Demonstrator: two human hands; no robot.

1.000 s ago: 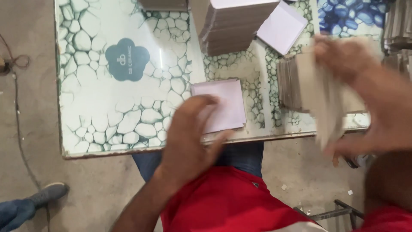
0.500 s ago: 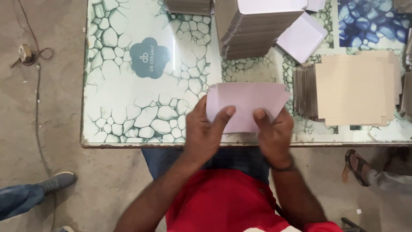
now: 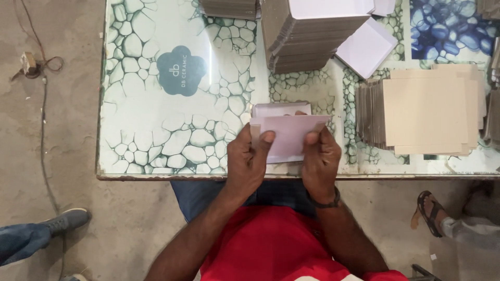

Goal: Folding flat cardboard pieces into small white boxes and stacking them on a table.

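Both hands hold one pale folded card piece over the near edge of the tiled table. My left hand grips its left side with the thumb on top. My right hand pinches its right side, thumb on the front face. A folded flap stands up behind the piece's upper edge. To the right lies a fanned stack of tan card blanks.
A tall pile of grey-edged flat boards with white tops sits at the back, a loose white sheet beside it. Another person's sandalled foot is at the right, a shoe at the left on the concrete floor.
One second ago my right hand was at the tan stack and my left on a white piece on the table. Both hands now hold the piece together, folded and raised.
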